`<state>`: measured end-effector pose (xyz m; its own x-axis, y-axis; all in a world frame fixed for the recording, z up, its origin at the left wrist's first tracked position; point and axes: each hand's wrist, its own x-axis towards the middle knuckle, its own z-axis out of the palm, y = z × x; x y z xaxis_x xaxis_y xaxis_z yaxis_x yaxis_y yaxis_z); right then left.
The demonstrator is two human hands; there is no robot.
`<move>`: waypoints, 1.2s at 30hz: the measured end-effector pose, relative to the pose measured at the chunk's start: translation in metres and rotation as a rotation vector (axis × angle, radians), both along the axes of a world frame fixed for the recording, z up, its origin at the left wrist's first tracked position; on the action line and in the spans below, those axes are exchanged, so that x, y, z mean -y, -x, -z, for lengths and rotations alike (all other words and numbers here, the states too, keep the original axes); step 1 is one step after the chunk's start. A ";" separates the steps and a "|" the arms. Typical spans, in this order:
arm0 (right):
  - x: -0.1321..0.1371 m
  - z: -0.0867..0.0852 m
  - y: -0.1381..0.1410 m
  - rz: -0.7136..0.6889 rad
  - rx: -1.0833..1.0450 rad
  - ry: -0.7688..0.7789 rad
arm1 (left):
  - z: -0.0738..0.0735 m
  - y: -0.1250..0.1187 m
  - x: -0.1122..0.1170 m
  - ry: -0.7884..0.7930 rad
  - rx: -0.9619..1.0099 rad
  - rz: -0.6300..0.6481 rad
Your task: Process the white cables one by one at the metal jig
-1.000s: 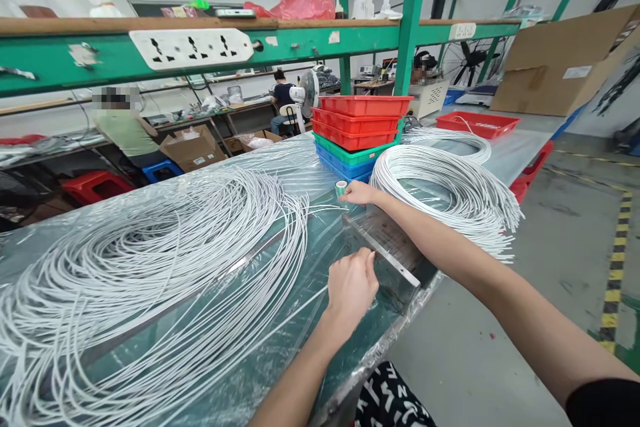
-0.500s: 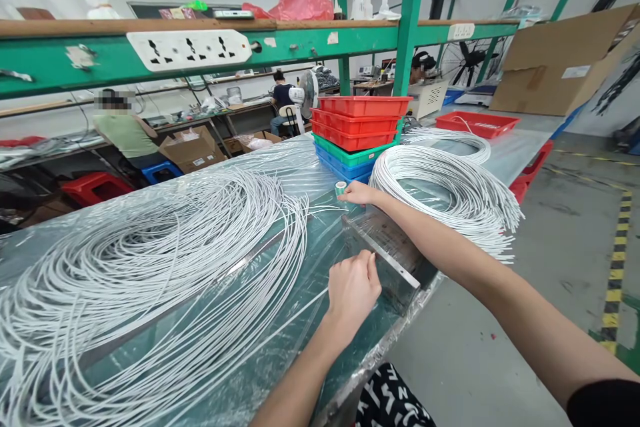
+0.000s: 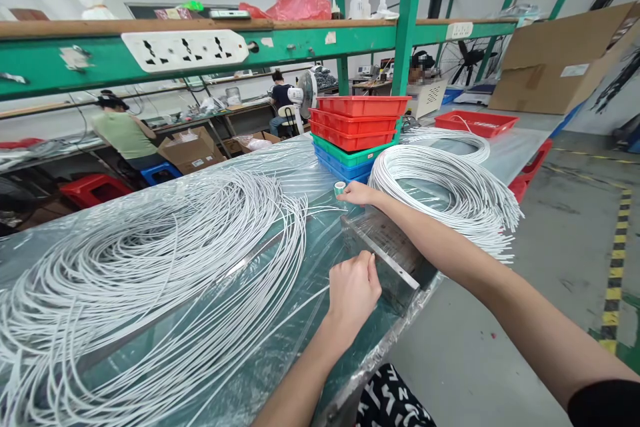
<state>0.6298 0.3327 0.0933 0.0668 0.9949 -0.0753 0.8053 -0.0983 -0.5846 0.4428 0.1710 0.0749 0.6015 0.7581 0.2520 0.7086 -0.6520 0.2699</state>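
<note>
My left hand (image 3: 353, 288) is closed in a fist over the near edge of a metal block (image 3: 390, 257). A single white cable (image 3: 300, 307) runs from the left into this fist. Farther off, my right hand (image 3: 357, 193) reaches across the block, its fingers pinched against a small green-and-white roll of tape (image 3: 340, 187); the fingertips partly cover the roll. Left of both hands, a big loose coil of white cables (image 3: 150, 247) spreads over the table. To the right of my forearm lies a tighter coil of white cables (image 3: 440, 193).
Stacked red, green and blue trays (image 3: 357, 123) stand behind the roll. Another red tray (image 3: 475, 123) and a cardboard box (image 3: 555, 73) are at the far right. A green shelf beam (image 3: 290, 43) with a power strip (image 3: 185, 50) crosses above the table. Two people sit beyond it.
Both hands stay almost in place, and the cables and roll look the same. The view has shifted very slightly.
</note>
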 end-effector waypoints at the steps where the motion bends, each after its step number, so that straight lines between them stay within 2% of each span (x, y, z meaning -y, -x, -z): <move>1: 0.000 0.000 0.000 -0.003 0.004 0.000 | 0.000 0.000 0.000 0.006 -0.002 0.000; 10: 0.001 0.001 0.002 -0.021 0.248 -0.091 | -0.007 0.003 -0.001 0.086 0.050 0.011; 13: 0.010 -0.011 0.007 -0.034 0.238 -0.251 | -0.018 0.012 0.003 0.090 0.201 0.057; 15: 0.026 -0.024 0.020 -0.063 0.174 -0.398 | -0.029 0.025 0.009 0.005 0.376 0.065; 18: 0.072 -0.038 0.057 -0.226 -0.010 -0.477 | -0.044 0.054 0.023 -0.223 0.602 0.011; 20: 0.119 -0.040 0.088 -0.467 -0.156 -0.390 | -0.055 0.075 0.036 -0.309 0.652 -0.008; 22: 0.171 -0.037 0.118 -0.660 -0.244 -0.296 | -0.066 0.095 0.050 -0.281 0.647 0.003; 24: 0.217 -0.034 0.141 -0.744 -0.274 -0.245 | -0.077 0.110 0.065 -0.192 0.618 0.028; 26: 0.248 -0.032 0.158 -0.785 -0.310 -0.226 | -0.087 0.123 0.079 -0.114 0.570 0.055; 28: 0.263 -0.031 0.170 -0.797 -0.369 -0.221 | -0.093 0.136 0.092 -0.029 0.507 0.102; 30: 0.265 -0.032 0.176 -0.786 -0.428 -0.180 | -0.091 0.151 0.102 0.112 0.472 0.133; 32: 0.257 -0.036 0.174 -0.747 -0.474 -0.091 | -0.079 0.171 0.110 0.296 0.458 0.125; 34: 0.238 -0.041 0.163 -0.672 -0.518 -0.032 | -0.057 0.196 0.117 0.443 0.399 0.057; 36: 0.210 -0.047 0.143 -0.555 -0.568 -0.044 | -0.032 0.227 0.120 0.475 0.283 -0.058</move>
<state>0.4866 0.1229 0.1402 -0.4761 0.8747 0.0910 0.3078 0.2626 -0.9145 0.2160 0.0505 0.1067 0.5140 0.8575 0.0205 0.5968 -0.3747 0.7095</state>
